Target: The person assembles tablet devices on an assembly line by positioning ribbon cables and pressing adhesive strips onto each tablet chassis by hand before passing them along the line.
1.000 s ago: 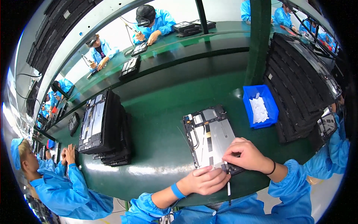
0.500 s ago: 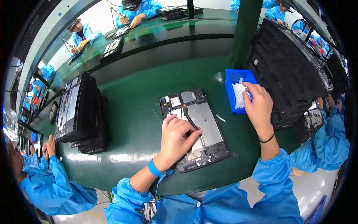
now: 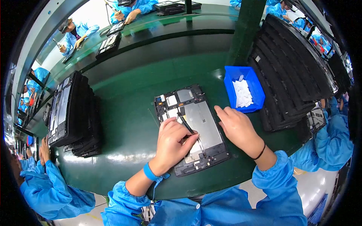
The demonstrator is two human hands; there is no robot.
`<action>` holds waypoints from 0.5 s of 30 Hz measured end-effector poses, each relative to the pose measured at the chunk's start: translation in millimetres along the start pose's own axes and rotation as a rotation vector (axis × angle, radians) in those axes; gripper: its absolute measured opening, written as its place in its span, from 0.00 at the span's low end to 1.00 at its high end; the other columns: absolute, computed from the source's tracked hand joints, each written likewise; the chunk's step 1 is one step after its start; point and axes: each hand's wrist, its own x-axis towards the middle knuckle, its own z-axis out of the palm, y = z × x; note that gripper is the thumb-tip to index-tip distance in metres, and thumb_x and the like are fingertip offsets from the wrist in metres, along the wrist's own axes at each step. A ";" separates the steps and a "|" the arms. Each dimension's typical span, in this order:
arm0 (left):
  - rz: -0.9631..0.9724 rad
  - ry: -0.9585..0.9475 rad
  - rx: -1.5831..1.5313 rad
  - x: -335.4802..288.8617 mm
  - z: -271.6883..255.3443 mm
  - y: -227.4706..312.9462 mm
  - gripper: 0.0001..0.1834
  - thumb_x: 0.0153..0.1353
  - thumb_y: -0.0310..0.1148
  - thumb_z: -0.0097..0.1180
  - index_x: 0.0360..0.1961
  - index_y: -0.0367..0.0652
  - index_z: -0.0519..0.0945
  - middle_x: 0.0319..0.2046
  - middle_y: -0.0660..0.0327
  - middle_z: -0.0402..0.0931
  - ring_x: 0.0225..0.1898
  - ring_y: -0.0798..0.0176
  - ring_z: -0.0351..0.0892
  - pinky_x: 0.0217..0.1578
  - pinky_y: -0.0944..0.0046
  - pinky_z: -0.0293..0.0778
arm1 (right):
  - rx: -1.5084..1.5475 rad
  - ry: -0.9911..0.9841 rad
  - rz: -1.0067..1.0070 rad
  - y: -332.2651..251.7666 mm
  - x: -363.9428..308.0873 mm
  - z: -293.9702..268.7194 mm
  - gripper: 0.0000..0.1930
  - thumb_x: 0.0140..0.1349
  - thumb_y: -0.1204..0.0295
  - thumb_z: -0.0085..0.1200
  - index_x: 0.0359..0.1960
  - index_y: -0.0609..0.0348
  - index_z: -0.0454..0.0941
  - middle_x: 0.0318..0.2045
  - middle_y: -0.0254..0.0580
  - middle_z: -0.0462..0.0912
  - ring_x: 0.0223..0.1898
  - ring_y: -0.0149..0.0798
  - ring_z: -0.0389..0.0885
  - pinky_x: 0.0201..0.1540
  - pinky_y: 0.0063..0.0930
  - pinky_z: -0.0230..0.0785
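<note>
A tablet [image 3: 203, 126] lies opened up on the green bench, its silver plate, boards and black frame showing. My left hand [image 3: 171, 141] rests over its left half, thumb and fingers closed on a thin black strip [image 3: 184, 121] that slants across the inside; whether it is a cable or a tool I cannot tell. My right hand [image 3: 241, 130] hovers just right of the tablet, index finger stretched out and thumb apart, with nothing visible between them. Beyond it stands a blue bin [image 3: 260, 90] holding white paper-like pieces [image 3: 242, 94].
A tall stack of black tablet housings [image 3: 286, 71] rises on the right beside a green post [image 3: 245, 34]. Another stack of tablets [image 3: 73, 113] stands at left. Co-workers in blue sit at both sides and across the green bench [image 3: 124, 132].
My right hand has left the blue bin and come down toward the tablet's right edge. The small white strip that lay there is out of sight. My left hand keeps its grip.
</note>
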 end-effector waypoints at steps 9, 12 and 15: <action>0.034 0.014 0.005 -1.8 0.4 -3.5 0.06 0.48 0.31 0.68 0.22 0.44 0.81 0.19 0.63 0.73 0.29 0.59 0.74 0.51 0.54 0.68 | 0.082 -0.055 0.171 2.1 6.7 3.0 0.09 0.57 0.76 0.56 0.36 0.65 0.70 0.28 0.56 0.78 0.30 0.57 0.81 0.31 0.45 0.76; 0.037 0.023 -0.004 -2.1 -0.8 -3.0 0.07 0.48 0.31 0.68 0.22 0.44 0.81 0.19 0.63 0.73 0.28 0.59 0.74 0.51 0.54 0.68 | 0.082 -0.051 0.171 -0.9 5.1 0.2 0.11 0.57 0.74 0.58 0.35 0.66 0.69 0.28 0.58 0.79 0.31 0.58 0.82 0.33 0.46 0.76; 0.038 0.026 -0.008 -2.9 -0.7 -3.8 0.07 0.48 0.31 0.68 0.21 0.43 0.80 0.19 0.63 0.73 0.28 0.58 0.74 0.51 0.54 0.68 | 0.084 -0.085 0.199 -1.4 4.6 0.8 0.11 0.57 0.74 0.58 0.34 0.66 0.69 0.27 0.58 0.80 0.30 0.59 0.81 0.33 0.47 0.76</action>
